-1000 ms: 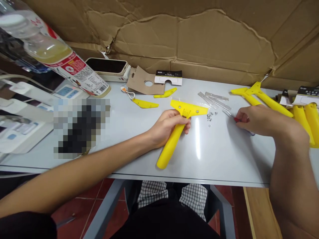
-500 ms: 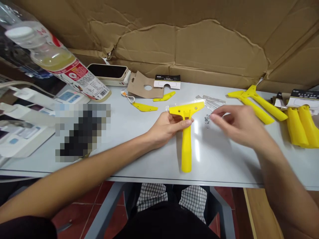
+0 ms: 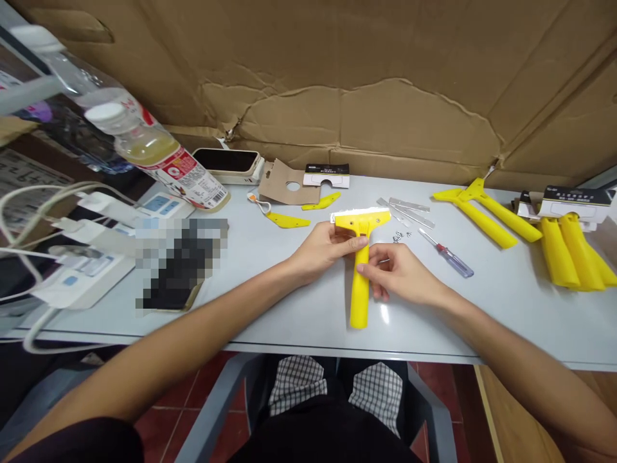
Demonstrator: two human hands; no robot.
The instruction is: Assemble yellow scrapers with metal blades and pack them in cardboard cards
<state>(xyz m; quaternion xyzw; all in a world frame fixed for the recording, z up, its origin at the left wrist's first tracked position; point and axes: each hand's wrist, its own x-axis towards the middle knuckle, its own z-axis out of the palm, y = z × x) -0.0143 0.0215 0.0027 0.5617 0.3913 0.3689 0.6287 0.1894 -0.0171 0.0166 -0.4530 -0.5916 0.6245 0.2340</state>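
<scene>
A yellow scraper point(image 3: 360, 289) with a wide head and a metal blade along its top edge is held above the white table. My left hand point(image 3: 325, 253) grips it just under the head, thumb across the front. Lower down, my right hand point(image 3: 398, 271) has its thumb and fingers closed on the handle from the right side. Small screws point(image 3: 398, 237) lie behind my right hand. Beyond them are several flat metal blades point(image 3: 409, 206). A screwdriver point(image 3: 453, 258) with a clear handle lies to the right. Two yellow head pieces point(image 3: 288, 221) rest at the left.
Two yellow scraper bodies point(image 3: 486, 218) lie at the back right, beside several yellow handles point(image 3: 573, 257) with black-and-white packaging. Cardboard pieces point(image 3: 284, 183), a phone point(image 3: 226, 161), a drink bottle point(image 3: 168, 164), a power strip point(image 3: 91, 276) and a blurred dark object point(image 3: 186, 267) stand or lie leftward.
My right hand has moved left and down from near the screws onto the scraper's handle. The screwdriver now shows on the table. The view has shifted slightly.
</scene>
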